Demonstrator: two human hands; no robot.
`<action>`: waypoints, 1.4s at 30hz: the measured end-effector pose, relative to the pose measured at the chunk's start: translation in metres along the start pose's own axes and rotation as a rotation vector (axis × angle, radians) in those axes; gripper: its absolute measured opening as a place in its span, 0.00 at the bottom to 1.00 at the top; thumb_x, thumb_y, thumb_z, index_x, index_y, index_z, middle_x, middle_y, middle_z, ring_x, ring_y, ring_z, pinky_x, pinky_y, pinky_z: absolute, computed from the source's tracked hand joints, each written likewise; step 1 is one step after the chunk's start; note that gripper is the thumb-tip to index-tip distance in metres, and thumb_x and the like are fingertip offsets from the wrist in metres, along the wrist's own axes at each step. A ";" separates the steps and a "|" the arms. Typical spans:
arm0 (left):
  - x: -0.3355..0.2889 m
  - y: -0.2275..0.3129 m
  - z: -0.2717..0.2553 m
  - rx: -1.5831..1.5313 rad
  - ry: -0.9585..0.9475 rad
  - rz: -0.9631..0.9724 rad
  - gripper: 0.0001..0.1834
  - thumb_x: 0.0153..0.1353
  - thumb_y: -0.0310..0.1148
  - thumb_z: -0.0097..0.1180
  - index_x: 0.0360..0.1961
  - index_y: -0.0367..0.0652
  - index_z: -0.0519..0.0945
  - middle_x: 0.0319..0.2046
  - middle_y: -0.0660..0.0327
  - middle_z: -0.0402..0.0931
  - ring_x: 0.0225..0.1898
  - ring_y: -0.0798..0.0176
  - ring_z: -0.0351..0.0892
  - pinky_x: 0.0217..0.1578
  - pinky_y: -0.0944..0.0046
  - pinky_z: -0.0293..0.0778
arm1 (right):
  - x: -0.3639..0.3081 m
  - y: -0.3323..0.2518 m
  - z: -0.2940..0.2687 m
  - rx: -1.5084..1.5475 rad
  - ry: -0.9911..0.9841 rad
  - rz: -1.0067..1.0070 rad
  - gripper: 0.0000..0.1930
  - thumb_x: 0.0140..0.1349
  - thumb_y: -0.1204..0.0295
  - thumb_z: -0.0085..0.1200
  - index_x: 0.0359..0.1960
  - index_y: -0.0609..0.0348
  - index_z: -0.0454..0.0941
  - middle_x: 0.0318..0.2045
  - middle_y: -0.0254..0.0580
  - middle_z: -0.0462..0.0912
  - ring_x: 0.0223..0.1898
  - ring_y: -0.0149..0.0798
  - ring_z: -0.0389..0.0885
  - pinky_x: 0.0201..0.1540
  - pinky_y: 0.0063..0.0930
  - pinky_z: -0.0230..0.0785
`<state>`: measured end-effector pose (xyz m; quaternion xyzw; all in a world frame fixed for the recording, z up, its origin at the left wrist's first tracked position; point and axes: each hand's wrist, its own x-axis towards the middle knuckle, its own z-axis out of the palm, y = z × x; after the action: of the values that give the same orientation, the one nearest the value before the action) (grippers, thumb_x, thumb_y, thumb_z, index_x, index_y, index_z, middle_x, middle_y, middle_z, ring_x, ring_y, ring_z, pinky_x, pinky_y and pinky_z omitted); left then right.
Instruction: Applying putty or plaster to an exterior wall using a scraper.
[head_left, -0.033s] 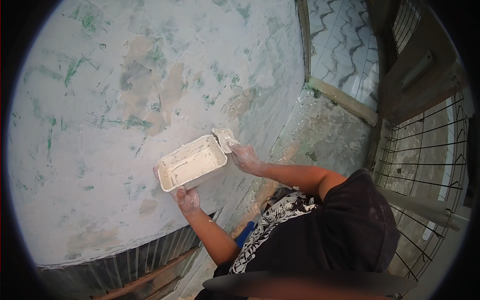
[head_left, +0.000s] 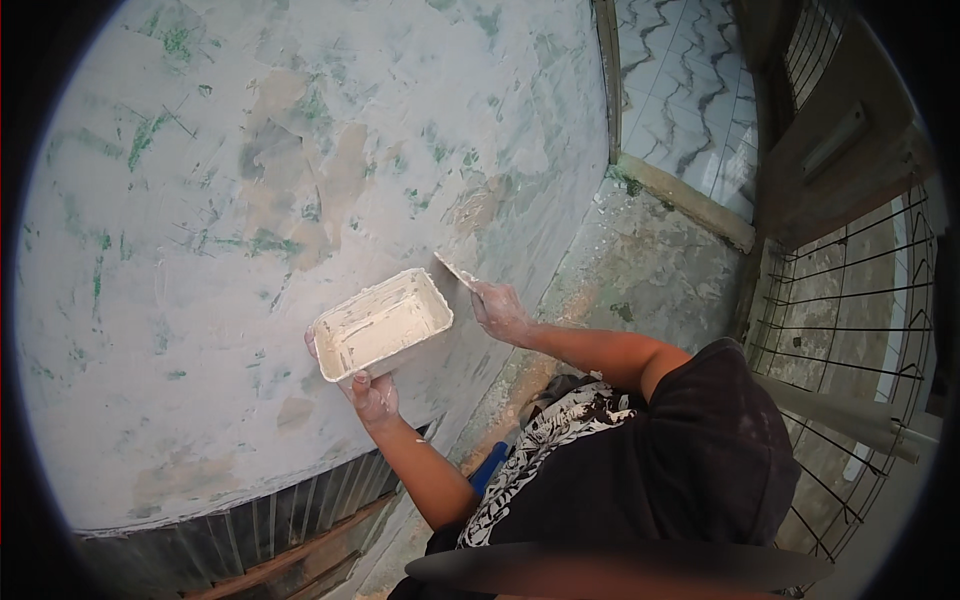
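The patchy wall (head_left: 190, 320) is filling the left and middle. The dark shirt (head_left: 670, 470) is carrying a white print (head_left: 535, 445). Before the wall, the left hand (head_left: 375, 400) is gripping the tub (head_left: 408, 352). The right hand (head_left: 500, 312) is gripping the scraper (head_left: 456, 270) near the tub's corner, now showing its thin edge; earlier, its flat face was showing.

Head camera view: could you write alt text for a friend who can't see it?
A person's left hand holds a rectangular tray smeared with cream-coloured paste, while the right hand grips a thin, flat scraper just beside it. Behind them is a whitish wall with green and beige patches.
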<state>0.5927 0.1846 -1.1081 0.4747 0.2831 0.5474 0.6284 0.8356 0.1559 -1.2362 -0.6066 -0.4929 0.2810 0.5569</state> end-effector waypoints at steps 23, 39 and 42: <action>-0.014 0.003 -0.020 0.071 0.052 -0.102 0.54 0.51 0.39 0.70 0.74 0.52 0.48 0.67 0.55 0.59 0.66 0.50 0.62 0.65 0.45 0.61 | 0.051 -0.021 -0.047 -0.044 -0.136 -0.016 0.18 0.62 0.63 0.52 0.39 0.70 0.80 0.42 0.60 0.78 0.43 0.56 0.76 0.51 0.42 0.67; 0.009 -0.042 0.036 0.152 -0.029 -0.192 0.50 0.51 0.39 0.70 0.72 0.46 0.54 0.64 0.54 0.63 0.66 0.51 0.64 0.65 0.45 0.61 | 0.119 0.122 -0.008 -0.211 0.685 0.268 0.16 0.58 0.73 0.51 0.48 0.65 0.79 0.36 0.60 0.81 0.38 0.61 0.79 0.43 0.45 0.71; 0.009 -0.049 0.027 0.128 -0.002 -0.247 0.51 0.51 0.39 0.70 0.72 0.46 0.53 0.64 0.54 0.63 0.65 0.51 0.64 0.64 0.46 0.62 | 0.057 0.106 -0.001 -0.070 0.374 0.094 0.14 0.59 0.73 0.50 0.44 0.65 0.79 0.31 0.62 0.80 0.34 0.64 0.78 0.39 0.47 0.70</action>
<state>0.6394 0.1877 -1.1406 0.4759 0.3733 0.4460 0.6597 0.8873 0.2189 -1.3246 -0.6896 -0.3613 0.1717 0.6036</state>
